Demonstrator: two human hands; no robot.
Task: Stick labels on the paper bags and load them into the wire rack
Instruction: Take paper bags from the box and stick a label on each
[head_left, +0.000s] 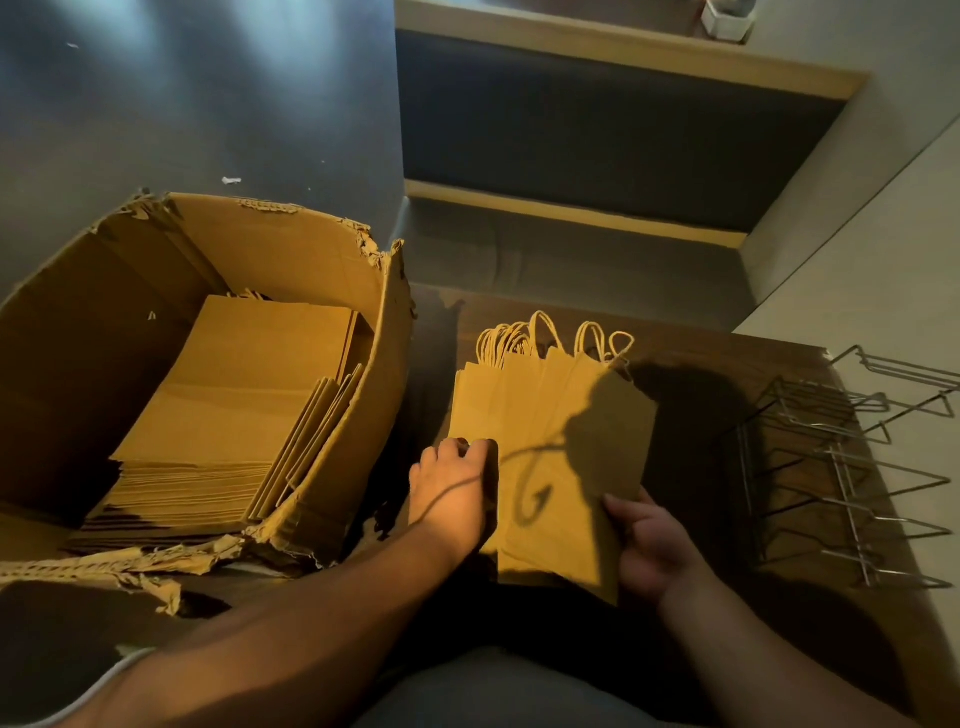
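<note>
A fanned bundle of flat brown paper bags (550, 436) with twisted handles lies on the dark wooden table (691, 519). My left hand (452, 493) grips the bundle's left edge, fingers curled over it. My right hand (649, 545) holds the lower right corner of the bags, thumb on top. The wire rack (841, 467) lies to the right on the table, with no bags in it. No labels are visible.
A torn cardboard box (332, 499) at the left holds a tall stack of flat paper bags (234, 410). Behind the table runs a dark bench with wooden trim (571, 208). A pale counter (909, 291) borders the right.
</note>
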